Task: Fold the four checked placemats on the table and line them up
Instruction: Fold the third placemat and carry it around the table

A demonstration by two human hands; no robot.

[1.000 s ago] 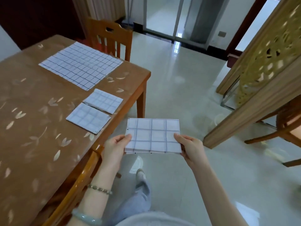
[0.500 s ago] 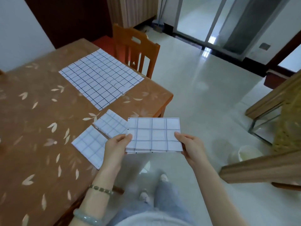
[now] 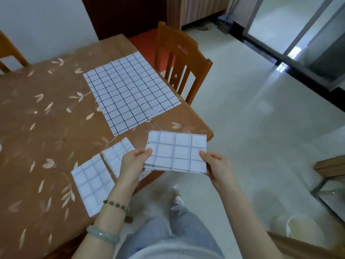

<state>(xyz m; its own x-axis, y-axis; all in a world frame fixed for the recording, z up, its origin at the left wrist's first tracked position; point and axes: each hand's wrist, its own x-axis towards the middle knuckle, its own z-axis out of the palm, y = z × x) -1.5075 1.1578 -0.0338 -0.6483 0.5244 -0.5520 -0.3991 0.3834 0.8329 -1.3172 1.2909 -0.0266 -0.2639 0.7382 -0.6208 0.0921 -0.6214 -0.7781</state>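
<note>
A folded checked placemat (image 3: 177, 151) is held in the air just off the table's near right corner. My left hand (image 3: 133, 162) pinches its left edge and my right hand (image 3: 217, 166) grips its right edge. Two folded placemats lie side by side near the table's front edge: one (image 3: 92, 183) at the left, the other (image 3: 117, 156) partly behind my left hand. An unfolded checked placemat (image 3: 130, 93) lies flat farther back on the table (image 3: 37, 128).
The table has a brown cloth with a leaf print. A wooden chair (image 3: 182, 60) stands at the table's far right side, and another chair back (image 3: 8, 51) shows at the far left. Pale tiled floor (image 3: 261, 118) spreads to the right.
The view has swung left toward the table, so the table now fills more of the frame. Both hands keep the same hold on the folded placemat, now nearer the table corner.
</note>
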